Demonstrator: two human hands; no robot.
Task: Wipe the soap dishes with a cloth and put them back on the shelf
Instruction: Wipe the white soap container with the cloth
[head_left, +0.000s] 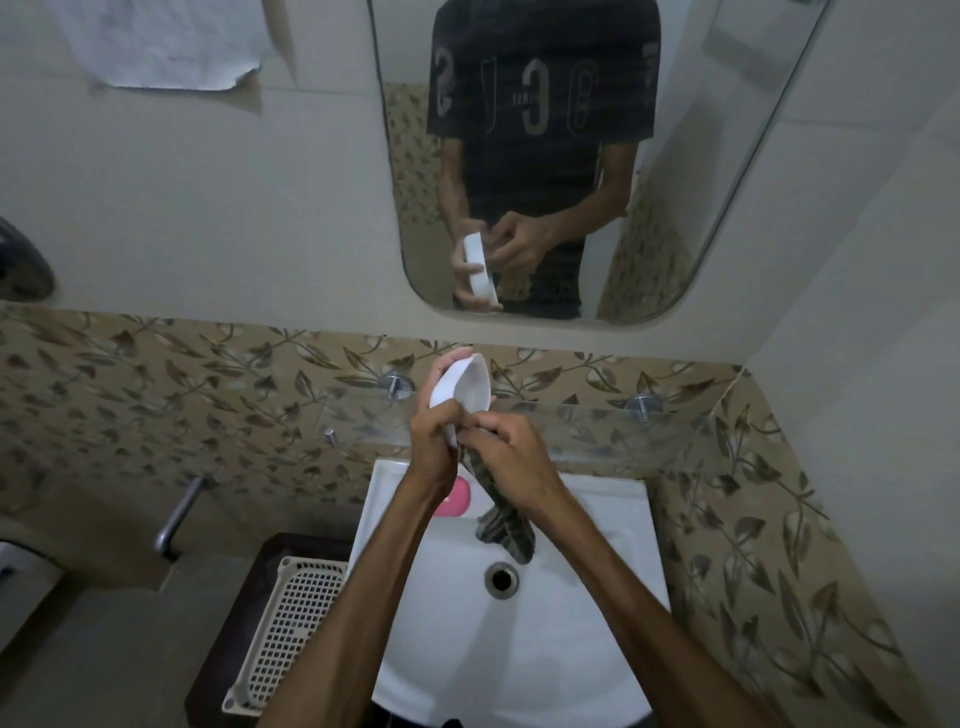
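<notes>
My left hand (434, 441) grips a white soap dish (465, 384), held tilted on edge above the basin, hollow side facing right. My right hand (511, 452) is shut on a dark striped cloth (506, 525) and presses it against the dish's lower rim; the cloth's tail hangs down over the basin. A pink soap dish (457, 496) lies on the basin's back ledge, partly hidden by my left wrist. The glass shelf (597, 423) runs along the wall behind my hands, on two metal mounts.
The white washbasin (587, 649) with its drain (502, 578) is below my arms. A white perforated basket (285, 618) sits left of it on a dark mat. A metal tap (179, 514) sticks out of the wall at left. The mirror (691, 171) hangs above.
</notes>
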